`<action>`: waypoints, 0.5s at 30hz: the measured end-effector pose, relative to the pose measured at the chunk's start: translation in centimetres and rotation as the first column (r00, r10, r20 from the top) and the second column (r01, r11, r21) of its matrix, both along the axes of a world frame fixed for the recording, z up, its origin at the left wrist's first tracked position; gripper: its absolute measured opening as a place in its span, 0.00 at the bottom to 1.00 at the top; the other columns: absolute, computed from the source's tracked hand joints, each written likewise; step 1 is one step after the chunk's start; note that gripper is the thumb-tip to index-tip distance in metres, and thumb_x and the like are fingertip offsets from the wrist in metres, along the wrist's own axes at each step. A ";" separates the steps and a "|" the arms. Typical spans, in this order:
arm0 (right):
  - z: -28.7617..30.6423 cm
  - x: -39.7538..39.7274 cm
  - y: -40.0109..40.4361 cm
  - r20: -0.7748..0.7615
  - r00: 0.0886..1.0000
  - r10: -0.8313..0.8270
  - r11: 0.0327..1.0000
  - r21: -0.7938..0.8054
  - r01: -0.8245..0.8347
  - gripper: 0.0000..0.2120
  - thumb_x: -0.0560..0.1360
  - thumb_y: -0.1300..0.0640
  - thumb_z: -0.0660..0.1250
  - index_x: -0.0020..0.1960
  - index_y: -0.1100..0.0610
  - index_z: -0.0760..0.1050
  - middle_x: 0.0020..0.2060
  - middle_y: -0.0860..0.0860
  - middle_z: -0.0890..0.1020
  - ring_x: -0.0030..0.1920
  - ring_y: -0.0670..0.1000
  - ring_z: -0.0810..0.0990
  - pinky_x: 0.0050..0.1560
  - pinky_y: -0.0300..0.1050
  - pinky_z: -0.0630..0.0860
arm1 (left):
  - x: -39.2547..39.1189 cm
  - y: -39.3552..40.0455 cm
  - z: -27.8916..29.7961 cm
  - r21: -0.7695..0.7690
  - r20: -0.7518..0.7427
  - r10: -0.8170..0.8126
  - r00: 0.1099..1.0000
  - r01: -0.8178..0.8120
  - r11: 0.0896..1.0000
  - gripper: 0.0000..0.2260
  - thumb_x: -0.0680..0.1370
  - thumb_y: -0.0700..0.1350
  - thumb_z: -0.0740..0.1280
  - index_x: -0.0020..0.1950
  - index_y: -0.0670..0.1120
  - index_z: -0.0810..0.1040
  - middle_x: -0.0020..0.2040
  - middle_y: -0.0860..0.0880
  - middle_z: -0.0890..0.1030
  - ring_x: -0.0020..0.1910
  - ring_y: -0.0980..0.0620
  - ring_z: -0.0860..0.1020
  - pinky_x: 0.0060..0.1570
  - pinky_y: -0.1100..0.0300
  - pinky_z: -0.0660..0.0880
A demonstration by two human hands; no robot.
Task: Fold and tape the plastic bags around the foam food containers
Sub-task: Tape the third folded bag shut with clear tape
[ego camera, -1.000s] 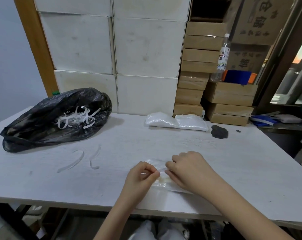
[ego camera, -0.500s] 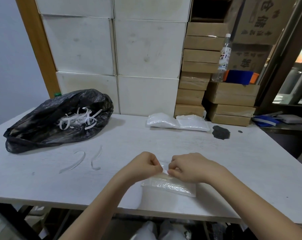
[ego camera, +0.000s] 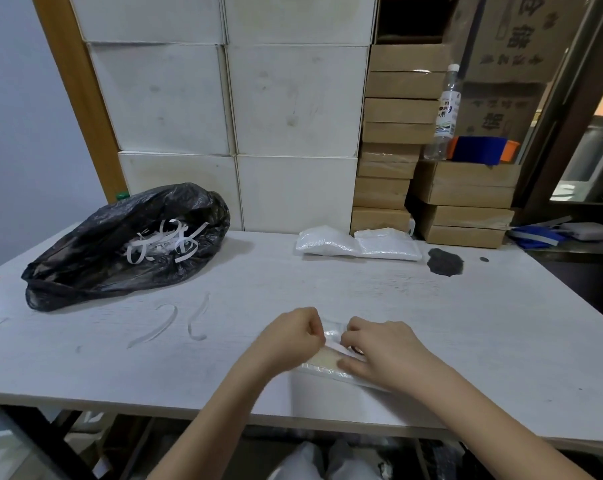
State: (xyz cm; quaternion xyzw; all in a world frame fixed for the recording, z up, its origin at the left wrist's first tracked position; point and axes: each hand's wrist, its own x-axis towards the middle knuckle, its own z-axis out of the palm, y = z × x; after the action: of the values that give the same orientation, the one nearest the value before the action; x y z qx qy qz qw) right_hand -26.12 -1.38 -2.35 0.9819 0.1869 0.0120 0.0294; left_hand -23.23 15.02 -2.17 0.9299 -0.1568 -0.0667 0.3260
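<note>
Head view, left grip (ego camera: 293, 336) pinching plastic bag (ego camera: 331, 362), right grip (ego camera: 379, 351) pressed flat on it

The desk (ego camera: 362, 299) is whitish with a faint grey wood-grain pattern and a dark grey blotch (ego camera: 444, 261) near its far right. A glossy black bag (ego camera: 96, 261) holds white strips (ego camera: 165, 244), and two more white strips (ego camera: 175, 323) lie on the desk. The wrapped packet (ego camera: 324, 363) is clear plastic over pale cream. Two white packets (ego camera: 357, 244) lie at the back. Behind stand white boxes (ego camera: 293, 98), brown cardboard boxes (ego camera: 400, 109), a clear bottle (ego camera: 445, 112) with a white label, and a blue block (ego camera: 480, 150) with orange ends.
</note>
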 end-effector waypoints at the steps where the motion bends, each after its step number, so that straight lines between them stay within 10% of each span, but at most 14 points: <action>1: -0.1 -0.1 -0.1 0.010 1.000 -0.002 1.000 0.013 0.002 0.15 0.76 0.43 0.57 0.53 0.52 0.74 0.54 0.47 0.74 0.46 0.57 0.77 0.39 0.45 0.65 | 0.4 0.5 0.3 -0.130 -0.135 0.018 0.991 -0.036 0.991 0.05 0.74 0.39 0.63 0.39 0.47 0.75 0.38 0.49 0.78 0.40 0.51 0.75 0.44 0.59 0.70; 15: -0.3 -0.4 0.4 0.001 1.000 -0.020 0.995 0.101 0.020 0.23 0.79 0.38 0.47 0.59 0.49 0.73 0.53 0.47 0.75 0.45 0.55 0.77 0.40 0.45 0.62 | 1.3 2.1 0.1 -0.286 -0.361 0.132 0.923 -0.244 0.927 0.02 0.72 0.36 0.66 0.42 0.37 0.77 0.38 0.40 0.76 0.29 0.50 0.75 0.33 0.64 0.72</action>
State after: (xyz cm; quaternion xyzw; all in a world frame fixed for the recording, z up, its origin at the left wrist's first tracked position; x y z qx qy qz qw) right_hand -26.47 -0.95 -2.68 0.9839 0.1761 0.0224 -0.0201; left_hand -21.89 17.09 -2.12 0.8489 -0.0165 -0.1651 0.5018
